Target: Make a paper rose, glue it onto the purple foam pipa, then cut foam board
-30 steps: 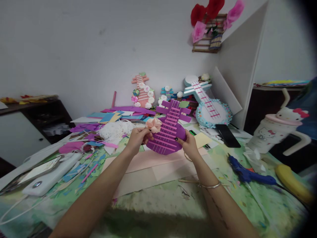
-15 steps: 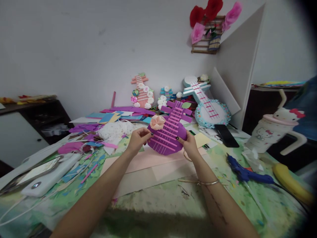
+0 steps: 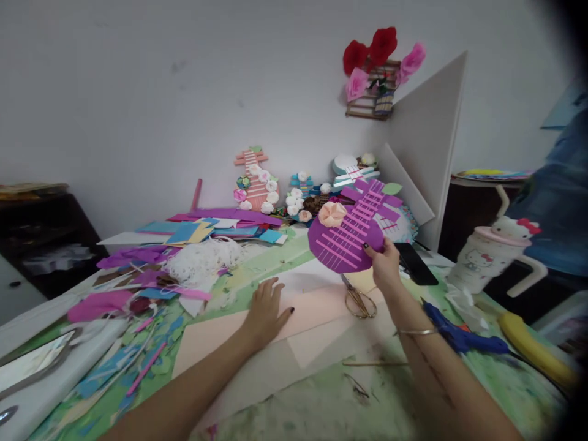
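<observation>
My right hand [image 3: 387, 266] grips the lower edge of a purple foam guitar [image 3: 349, 236] with pink stripes, held up tilted above the table. A peach paper flower [image 3: 332, 213] sits on the guitar's upper left. My left hand [image 3: 266, 309] lies flat, fingers stretched out, on a peach sheet of paper [image 3: 312, 309] on the table, holding nothing. Gold-handled scissors [image 3: 358, 300] lie on the paper just below the guitar.
A blue glue gun [image 3: 459, 334] and a yellow object [image 3: 533, 346] lie at the right, near a white cartoon-cat cup [image 3: 482, 260] and a black phone [image 3: 416, 263]. Foam scraps [image 3: 151, 269] and white string [image 3: 202, 257] clutter the left. Finished foam guitars [image 3: 255, 180] lean against the wall.
My left hand let go of the flower and guitar and dropped flat onto the peach paper. My right hand carried the guitar up and to the right. The scissors came into view.
</observation>
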A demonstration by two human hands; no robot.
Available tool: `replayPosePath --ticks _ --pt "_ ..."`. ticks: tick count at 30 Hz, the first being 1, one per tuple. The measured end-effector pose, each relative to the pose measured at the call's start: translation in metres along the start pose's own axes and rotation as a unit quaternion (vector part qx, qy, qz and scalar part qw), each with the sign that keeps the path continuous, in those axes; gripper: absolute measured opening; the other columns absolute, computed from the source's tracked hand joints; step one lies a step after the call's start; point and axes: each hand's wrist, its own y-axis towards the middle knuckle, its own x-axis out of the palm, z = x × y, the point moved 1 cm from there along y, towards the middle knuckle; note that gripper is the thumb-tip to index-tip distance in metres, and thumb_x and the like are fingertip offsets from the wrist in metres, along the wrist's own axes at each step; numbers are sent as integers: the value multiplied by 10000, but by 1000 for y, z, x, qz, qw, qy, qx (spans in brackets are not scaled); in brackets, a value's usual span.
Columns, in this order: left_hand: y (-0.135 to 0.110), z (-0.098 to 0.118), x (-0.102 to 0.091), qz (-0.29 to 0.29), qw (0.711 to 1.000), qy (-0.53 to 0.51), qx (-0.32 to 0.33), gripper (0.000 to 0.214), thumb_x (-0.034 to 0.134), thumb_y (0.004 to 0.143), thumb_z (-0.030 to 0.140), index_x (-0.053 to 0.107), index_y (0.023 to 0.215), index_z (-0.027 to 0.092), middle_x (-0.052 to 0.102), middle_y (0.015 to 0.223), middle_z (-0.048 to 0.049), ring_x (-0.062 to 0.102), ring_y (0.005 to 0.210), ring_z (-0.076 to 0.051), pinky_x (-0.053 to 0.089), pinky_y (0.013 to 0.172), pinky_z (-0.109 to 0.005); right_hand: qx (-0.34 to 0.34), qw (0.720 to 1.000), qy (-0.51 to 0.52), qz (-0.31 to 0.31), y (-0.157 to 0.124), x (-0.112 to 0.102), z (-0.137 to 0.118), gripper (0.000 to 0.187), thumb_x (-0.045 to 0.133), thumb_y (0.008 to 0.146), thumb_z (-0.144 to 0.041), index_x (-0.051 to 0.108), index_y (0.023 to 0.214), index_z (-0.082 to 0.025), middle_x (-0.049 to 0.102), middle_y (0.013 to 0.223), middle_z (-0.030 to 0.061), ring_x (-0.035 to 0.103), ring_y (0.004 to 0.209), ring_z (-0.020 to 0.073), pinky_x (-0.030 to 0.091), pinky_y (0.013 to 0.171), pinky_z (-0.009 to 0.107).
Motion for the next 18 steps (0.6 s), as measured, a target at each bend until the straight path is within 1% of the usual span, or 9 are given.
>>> replayPosePath --ticks 2,4,6,8,9,10,13,15,18 --pt "-3 2 6 -27 999 41 11 392 532 848 317 512 1207 160 487 1319 -161 392 1268 -319 345 1029 -521 -5 1000 -24 -14 34 8 -1 416 728 592 -258 590 974 -168 666 879 30 586 784 185 492 766 355" --pt "-4 3 9 -44 997 57 6 400 505 866 322 508 1230 155 487 1328 -165 395 1271 -317 355 1026 -512 -1 998 -43 -48 68 24 3 378 728 636 -250 604 979 -153 670 865 24 589 771 178 497 755 350" --pt "-4 1 11 -55 997 60 1 400 493 870 319 520 1232 152 497 1333 -164 399 1275 -316 353 1033 -514 10 995 -64 -77 97 45 11 324 717 717 -248 611 1000 -131 667 917 37 602 795 173 507 761 348" --pt "-6 -2 14 -55 997 63 -3 401 479 876 326 532 1235 156 503 1341 -164 414 1269 -313 364 1029 -513 25 991 -81 -99 118 68 24 284 614 869 -302 589 1095 -132 629 1055 67 616 894 170 525 791 365" --pt "-7 -5 16 -50 997 66 0 412 475 880 351 537 1240 159 507 1341 -167 420 1268 -317 369 1026 -514 33 990 -88 -107 126 79 32 317 565 910 -337 566 1160 -143 599 1136 80 610 961 184 530 817 383" --pt "-8 -7 19 -42 996 73 3 416 460 888 359 541 1246 163 510 1348 -166 420 1274 -321 371 1026 -517 39 989 -93 -112 133 89 40 342 559 914 -343 551 1195 -149 581 1180 88 602 999 197 527 838 400" --pt "-11 -16 30 -18 994 98 40 435 450 889 398 565 1238 167 548 1325 -172 479 1228 -335 411 986 -518 50 986 -108 -114 148 116 65 353 561 912 -341 545 1210 -153 572 1202 91 596 1020 206 523 852 410" --pt "-12 -23 38 4 991 118 62 441 469 877 422 591 1217 169 574 1296 -181 509 1200 -354 440 944 -519 54 986 -117 -107 158 129 81 354 564 910 -341 546 1209 -152 571 1206 90 596 1022 207 523 850 409" --pt "-13 -29 50 24 985 139 96 459 548 828 457 627 1178 171 609 1249 -196 553 1144 -381 463 896 -532 53 985 -132 -95 170 143 103 356 568 907 -339 547 1210 -153 569 1213 90 595 1023 209 524 847 406"
